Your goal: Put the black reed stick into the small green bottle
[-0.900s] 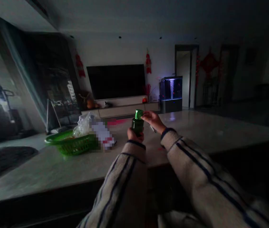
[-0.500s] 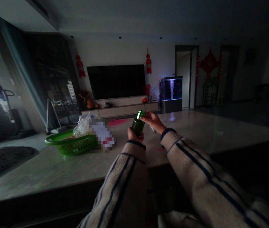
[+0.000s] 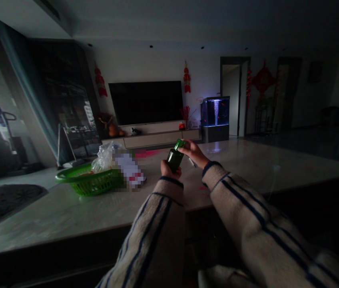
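The left hand (image 3: 171, 172) grips one green bottle (image 3: 174, 159) and the right hand (image 3: 194, 153) pinches its single cap (image 3: 180, 143).

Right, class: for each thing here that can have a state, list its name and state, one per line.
Green bottle, tilted, held in the left hand
Cap, at the bottle's top, right hand on it; tightness unclear
Television, screen dark
Fish tank, lit
Green basket, upright, plastic bag in it
Door, seemingly ajar

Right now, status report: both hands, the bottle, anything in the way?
Left hand gripping green bottle, tilted rightward. Right hand at its green cap, fingers on it. Green slotted basket off left, apart from both hands, not in the way.
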The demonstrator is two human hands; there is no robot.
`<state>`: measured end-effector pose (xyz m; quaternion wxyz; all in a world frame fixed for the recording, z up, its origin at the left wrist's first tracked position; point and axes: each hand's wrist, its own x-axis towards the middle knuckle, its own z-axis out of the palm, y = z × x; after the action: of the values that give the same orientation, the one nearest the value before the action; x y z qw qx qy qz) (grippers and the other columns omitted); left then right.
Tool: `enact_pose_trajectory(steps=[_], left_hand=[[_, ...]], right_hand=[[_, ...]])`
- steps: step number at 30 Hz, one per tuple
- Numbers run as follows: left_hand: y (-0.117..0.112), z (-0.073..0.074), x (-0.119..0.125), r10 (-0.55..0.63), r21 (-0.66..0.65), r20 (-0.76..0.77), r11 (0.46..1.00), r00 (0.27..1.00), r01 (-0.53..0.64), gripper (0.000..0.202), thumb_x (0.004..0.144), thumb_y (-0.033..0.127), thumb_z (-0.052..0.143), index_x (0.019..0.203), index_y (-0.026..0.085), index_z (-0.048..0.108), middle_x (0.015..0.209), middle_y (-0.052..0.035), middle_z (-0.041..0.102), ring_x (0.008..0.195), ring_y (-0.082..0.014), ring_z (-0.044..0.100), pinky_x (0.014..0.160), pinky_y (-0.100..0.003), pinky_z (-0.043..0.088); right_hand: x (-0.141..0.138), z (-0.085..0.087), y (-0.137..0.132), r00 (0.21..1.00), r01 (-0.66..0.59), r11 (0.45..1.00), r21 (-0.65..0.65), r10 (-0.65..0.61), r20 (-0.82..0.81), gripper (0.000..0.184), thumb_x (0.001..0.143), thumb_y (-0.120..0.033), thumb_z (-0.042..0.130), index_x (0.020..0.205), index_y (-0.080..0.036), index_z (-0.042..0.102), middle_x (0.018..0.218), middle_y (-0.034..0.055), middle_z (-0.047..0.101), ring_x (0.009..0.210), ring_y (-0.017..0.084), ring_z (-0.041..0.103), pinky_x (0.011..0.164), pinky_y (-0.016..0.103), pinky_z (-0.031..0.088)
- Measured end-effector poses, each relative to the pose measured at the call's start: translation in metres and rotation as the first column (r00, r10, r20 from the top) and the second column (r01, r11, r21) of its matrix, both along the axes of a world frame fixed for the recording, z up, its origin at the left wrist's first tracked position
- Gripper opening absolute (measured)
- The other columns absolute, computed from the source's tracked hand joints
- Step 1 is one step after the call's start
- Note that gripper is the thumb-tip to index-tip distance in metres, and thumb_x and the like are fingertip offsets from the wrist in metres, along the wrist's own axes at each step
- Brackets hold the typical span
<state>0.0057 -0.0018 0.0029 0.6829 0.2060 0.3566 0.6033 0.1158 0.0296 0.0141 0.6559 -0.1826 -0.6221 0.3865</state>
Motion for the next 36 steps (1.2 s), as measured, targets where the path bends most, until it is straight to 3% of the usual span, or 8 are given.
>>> enact_pose_trajectory(steps=[5, 15, 36], left_hand=[[0.000, 0.001, 0.000, -0.021, -0.011, -0.001, 1.000, 1.000, 0.021, 0.034, 0.076, 0.041, 0.027, 0.072, 0.016, 0.050, 0.050, -0.0002, 0.041, 0.034, -0.0098, 0.036, 0.030, -0.017, 0.021], [0.002, -0.003, -0.001, -0.011, -0.020, -0.009, 1.000, 1.000, 0.010, 0.033, 0.077, 0.039, 0.026, 0.077, 0.016, 0.051, 0.052, -0.0008, 0.041, 0.035, -0.0102, 0.037, 0.031, -0.017, 0.022], [0.000, 0.000, -0.002, -0.038, 0.010, 0.006, 0.999, 0.999, 0.038, 0.035, 0.078, 0.039, 0.023, 0.077, 0.016, 0.050, 0.050, -0.0007, 0.041, 0.032, -0.0100, 0.034, 0.032, -0.017, 0.019]], right_hand=[[-0.001, -0.001, 0.003, 0.997, 0.076, 0.997, 0.005, -0.076, 0.003, 0.044, 0.054, -0.028, 0.070, 0.092, -0.019, 0.051, 0.086, 0.0015, 0.061, 0.079, 0.014, 0.058, 0.079, 0.031, 0.046], [0.004, 0.004, 0.008, 0.994, 0.107, 0.993, 0.040, -0.106, -0.019, 0.043, 0.057, -0.028, 0.069, 0.094, -0.019, 0.051, 0.084, 0.0006, 0.060, 0.078, 0.013, 0.057, 0.079, 0.031, 0.046], [0.016, 0.007, -0.004, 0.993, 0.060, 0.995, -0.078, -0.052, 0.103, 0.045, 0.055, -0.025, 0.070, 0.096, -0.018, 0.053, 0.076, -0.0020, 0.059, 0.072, 0.011, 0.057, 0.073, 0.028, 0.046]])
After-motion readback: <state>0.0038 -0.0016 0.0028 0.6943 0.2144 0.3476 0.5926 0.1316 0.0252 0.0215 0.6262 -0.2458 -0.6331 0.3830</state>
